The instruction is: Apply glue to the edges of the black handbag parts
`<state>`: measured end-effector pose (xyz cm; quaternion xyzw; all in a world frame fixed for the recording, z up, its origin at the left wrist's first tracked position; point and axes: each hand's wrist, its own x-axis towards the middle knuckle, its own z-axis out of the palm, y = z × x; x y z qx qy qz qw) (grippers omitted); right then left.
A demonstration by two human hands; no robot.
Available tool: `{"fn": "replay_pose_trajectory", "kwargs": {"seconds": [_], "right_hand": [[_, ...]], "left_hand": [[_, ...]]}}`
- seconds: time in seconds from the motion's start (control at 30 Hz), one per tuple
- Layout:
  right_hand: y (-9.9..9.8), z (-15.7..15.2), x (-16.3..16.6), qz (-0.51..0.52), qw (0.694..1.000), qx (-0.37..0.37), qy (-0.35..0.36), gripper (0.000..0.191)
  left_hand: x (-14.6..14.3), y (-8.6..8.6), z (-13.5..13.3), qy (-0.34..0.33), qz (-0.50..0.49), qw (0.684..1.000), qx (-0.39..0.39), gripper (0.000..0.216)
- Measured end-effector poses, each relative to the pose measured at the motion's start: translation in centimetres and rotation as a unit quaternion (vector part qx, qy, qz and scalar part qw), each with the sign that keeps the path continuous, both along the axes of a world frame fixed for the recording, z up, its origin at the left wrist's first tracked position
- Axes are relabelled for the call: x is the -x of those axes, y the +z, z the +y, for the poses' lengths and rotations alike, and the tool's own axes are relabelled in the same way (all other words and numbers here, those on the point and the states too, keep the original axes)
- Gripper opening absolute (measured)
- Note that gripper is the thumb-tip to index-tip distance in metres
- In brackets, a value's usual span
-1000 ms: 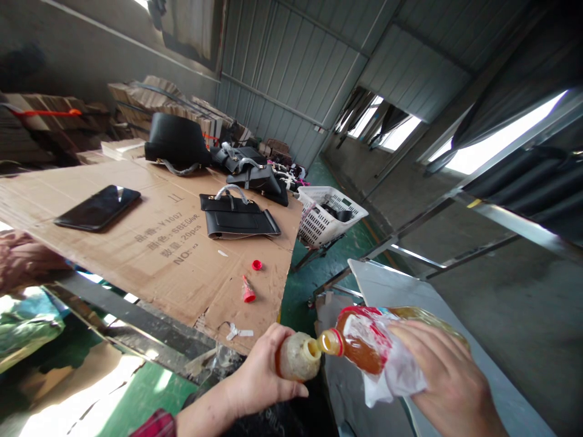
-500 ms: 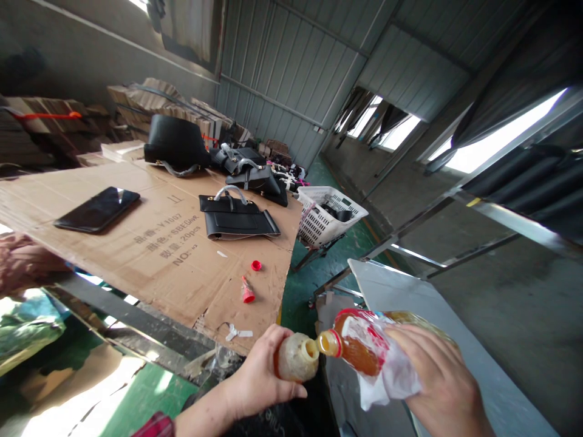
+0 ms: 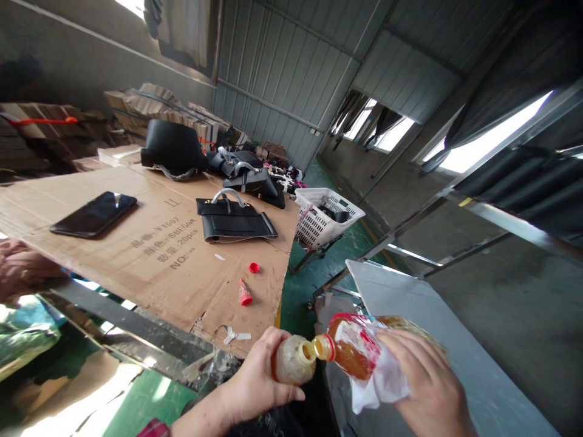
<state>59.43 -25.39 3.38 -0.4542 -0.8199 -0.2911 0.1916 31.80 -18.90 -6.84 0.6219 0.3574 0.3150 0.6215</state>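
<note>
My left hand (image 3: pixel 252 379) is wrapped round a small, grimy bottle (image 3: pixel 291 360) with its mouth open. My right hand (image 3: pixel 426 385) grips a large bottle of amber liquid (image 3: pixel 353 349), tilted on its side, with a white and red plastic wrap about it. The large bottle's neck touches the small bottle's mouth. Both hands are low in the view, just past the near corner of the cardboard-covered table (image 3: pixel 150 261). A red nozzle cap (image 3: pixel 245 294) and a small red cap (image 3: pixel 254 267) lie on the cardboard near that corner.
On the cardboard lie a black phone (image 3: pixel 93 214), a flat black handbag (image 3: pixel 234 220) and more black bags (image 3: pixel 175 145) farther back. A white basket (image 3: pixel 325 215) stands past the table's end. A grey metal panel (image 3: pixel 401 291) is at the right; cardboard stacks at the back left.
The two bottles stay mouth to mouth in my hands. The view has shifted slightly, so everything sits a little lower and to the left.
</note>
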Motion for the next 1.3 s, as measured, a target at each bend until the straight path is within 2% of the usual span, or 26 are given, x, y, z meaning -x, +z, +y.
{"fn": "replay_pose_trajectory", "kwargs": {"seconds": [0.27,0.7,1.0,1.17,1.3], "right_hand": [[0.5,0.0,0.4,-0.016,1.0,-0.012,0.007,0.028],[1.0,0.1,0.6,-0.019,0.999,-0.033,0.009,0.029],[-0.4,0.3,0.5,0.02,0.999,-0.028,-0.014,0.025],[-2.1,0.2,1.0,0.062,0.997,-0.021,-0.032,0.025],[-3.6,0.2,1.3,0.086,0.995,-0.029,-0.049,0.026]], "left_hand": [[-0.2,-0.3,-0.1,-0.004,-0.014,1.0,0.0,0.064],[0.0,0.1,0.1,-0.003,-0.01,1.0,-0.003,0.065],[0.0,0.0,0.1,0.003,-0.01,1.0,0.001,0.067],[0.4,0.7,0.3,0.007,0.007,1.0,0.0,0.065],[0.5,0.7,0.4,0.014,0.004,1.0,-0.001,0.068]]}}
